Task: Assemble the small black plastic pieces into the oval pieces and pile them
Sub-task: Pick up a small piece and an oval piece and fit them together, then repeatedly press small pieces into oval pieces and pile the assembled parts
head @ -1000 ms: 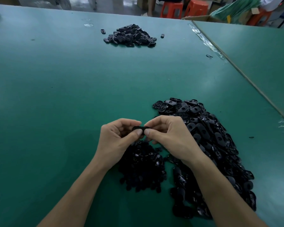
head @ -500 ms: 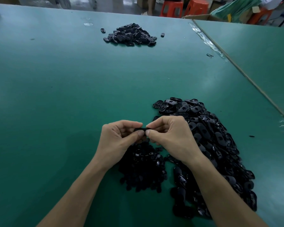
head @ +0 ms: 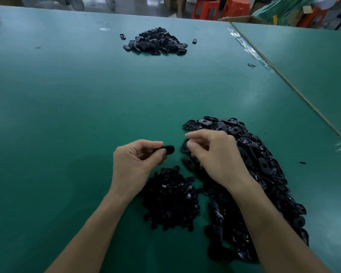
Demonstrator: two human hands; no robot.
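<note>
Green bench [head: 67,115] lies before us: our left hand [head: 134,164] pinches an oval piece [head: 166,150] above the small pile [head: 169,201]; our right hand [head: 215,154], curled and blurred, hovers over the oval pile [head: 264,164]; whether it holds anything, we cannot tell.

Plain dark green covers the flat table mat [head: 87,115], glossy black the large heap of oval plastic pieces [head: 254,164], duller black the heap of small plastic pieces [head: 169,203], the far pile of plastic pieces [head: 156,41] and the single oval plastic piece [head: 167,149], bright orange the plastic stools [head: 205,8].
</note>
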